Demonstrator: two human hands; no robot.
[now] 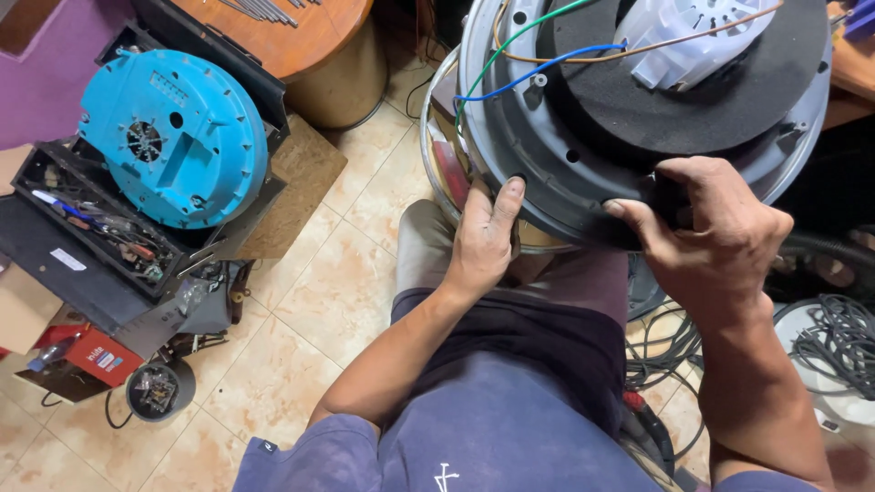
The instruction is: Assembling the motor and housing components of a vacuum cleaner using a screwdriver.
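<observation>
— Hands first: what were they doing?

— Both were on the grey round housing (547, 155), which lay tilted across the person's lap. The left hand (483, 239) pressed flat against the lower rim with fingers together and thumb up, not closed around anything. The right hand (715, 228) was curled tight over the rim's edge, gripping it.

— And what sat on the housing?

— A black foam ring (729, 100), with a white plastic fan part (693, 36) in the middle. Blue (547, 68), green (519, 36) and orange wires (565, 57) looped loose over the top.

— What worried you?

— Only one hand truly held it. I judged that if the right hand's grip slipped, the tilted housing could slide off the knees onto the tiled floor (310, 301). The loose wires could also snag or get pinched under the rim if it were turned carelessly.

— Anything nearby?

— A blue round motor cover (173, 137) rested on an open black toolbox (91, 228) to the left, well apart. Coiled cables (838, 342) lay on the right, near the person's elbow, and could catch a foot.
</observation>
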